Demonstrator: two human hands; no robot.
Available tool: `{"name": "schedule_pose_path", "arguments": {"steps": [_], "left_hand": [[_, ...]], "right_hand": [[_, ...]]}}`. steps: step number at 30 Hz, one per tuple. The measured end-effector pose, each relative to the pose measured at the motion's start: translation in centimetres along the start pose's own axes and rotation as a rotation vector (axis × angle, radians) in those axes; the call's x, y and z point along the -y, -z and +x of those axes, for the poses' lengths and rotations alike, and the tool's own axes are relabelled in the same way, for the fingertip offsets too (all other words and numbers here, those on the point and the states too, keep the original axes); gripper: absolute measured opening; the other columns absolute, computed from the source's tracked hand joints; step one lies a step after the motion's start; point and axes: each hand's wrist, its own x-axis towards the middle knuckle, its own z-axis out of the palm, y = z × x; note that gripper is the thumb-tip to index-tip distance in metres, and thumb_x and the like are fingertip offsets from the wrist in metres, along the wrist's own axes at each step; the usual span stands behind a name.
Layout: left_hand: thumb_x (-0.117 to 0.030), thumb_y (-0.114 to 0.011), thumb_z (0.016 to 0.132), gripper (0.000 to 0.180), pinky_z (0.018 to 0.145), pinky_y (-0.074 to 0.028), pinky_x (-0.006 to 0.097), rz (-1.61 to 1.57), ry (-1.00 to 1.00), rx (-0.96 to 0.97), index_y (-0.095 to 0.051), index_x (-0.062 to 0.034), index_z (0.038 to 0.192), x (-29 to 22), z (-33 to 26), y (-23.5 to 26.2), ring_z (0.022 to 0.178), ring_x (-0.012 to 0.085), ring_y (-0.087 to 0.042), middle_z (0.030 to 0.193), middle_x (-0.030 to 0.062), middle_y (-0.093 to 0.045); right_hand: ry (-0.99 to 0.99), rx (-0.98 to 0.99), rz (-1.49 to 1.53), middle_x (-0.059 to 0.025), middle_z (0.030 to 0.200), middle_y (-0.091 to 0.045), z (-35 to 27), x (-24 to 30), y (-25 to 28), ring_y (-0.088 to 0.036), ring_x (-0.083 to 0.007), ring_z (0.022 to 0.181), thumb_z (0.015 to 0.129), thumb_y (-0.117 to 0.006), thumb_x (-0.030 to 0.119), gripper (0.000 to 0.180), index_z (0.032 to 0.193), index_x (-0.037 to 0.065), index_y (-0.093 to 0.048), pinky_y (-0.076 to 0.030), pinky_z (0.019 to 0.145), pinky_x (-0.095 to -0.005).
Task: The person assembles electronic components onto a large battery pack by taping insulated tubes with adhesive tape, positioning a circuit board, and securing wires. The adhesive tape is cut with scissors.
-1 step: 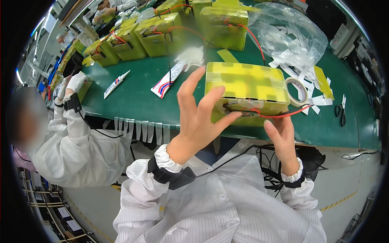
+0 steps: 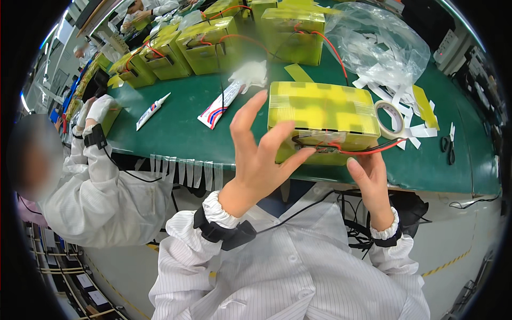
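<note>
One yellow-wrapped block [image 2: 322, 93] is being kept upright at the near edge of the green surface [image 2: 186, 125], its wired face turned to the near side, apparently so that it is being left within reach. The left hand [image 2: 250, 162] is being held widely spread at the block's near left corner, the thumb tip being set by the thin circuit strip [image 2: 322, 150]; no firm hold is being shown. By the right hand [image 2: 372, 178], the near right lower edge is being met; its thumb is being kept apart from the fingers, which are partly being hidden by the red and black leads [image 2: 386, 146], so whether anything is being gripped cannot be told.

To the right, a tape roll [image 2: 396, 111] and scissors [image 2: 452, 154] are being kept close, probably for easy reach. Farther off, white strips [image 2: 376, 45] are being seen through a clear bag [image 2: 408, 56]; whether they are being held inside or underneath cannot be told. To the left, two tubes [image 2: 223, 104] are lying, their contents being hidden.
</note>
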Motion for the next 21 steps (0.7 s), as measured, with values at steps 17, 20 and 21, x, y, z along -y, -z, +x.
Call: {"name": "schedule_pose_path", "arguments": {"steps": [17, 20, 21], "left_hand": [[-0.017, -0.064, 0.068, 0.012, 0.096, -0.022, 0.04, 0.373, -0.202, -0.052, -0.055, -0.0123, 0.074, -2.0, 0.2, -0.8, 0.117, 0.0247, -0.037, 0.125, 0.0155, -0.047], [-0.018, -0.07, 0.062, 0.029, 0.096, -0.021, 0.043, 0.281, -0.1, -0.023, -0.052, -0.0135, 0.085, -2.3, 1.1, -1.0, 0.118, 0.0298, -0.036, 0.129, 0.0201, -0.04], [-0.018, -0.073, 0.058, 0.04, 0.097, -0.02, 0.044, 0.192, 0.035, -0.031, -0.051, -0.0145, 0.091, -2.4, 1.4, -1.1, 0.119, 0.0326, -0.035, 0.131, 0.0225, -0.036]], "right_hand": [[-0.057, -0.023, 0.048, -0.0145, 0.132, -0.034, -1.9, -0.1, -0.2, -0.035, -0.0227, 0.122, 0.082, -0.058, 0.018, 0.068, 0.133, -0.006, -0.02, -0.024, 0.102, -0.0336], [-0.051, -0.031, 0.038, -0.0147, 0.131, -0.035, -1.7, -0.1, 0.2, -0.035, -0.0228, 0.121, 0.082, -0.058, 0.019, 0.068, 0.133, -0.006, -0.021, -0.024, 0.102, -0.0336], [-0.058, -0.026, 0.014, -0.0145, 0.132, -0.035, -1.6, -0.1, 0.3, -0.034, -0.0236, 0.123, 0.083, -0.056, 0.023, 0.069, 0.134, -0.005, -0.02, -0.022, 0.103, -0.0359]]}}
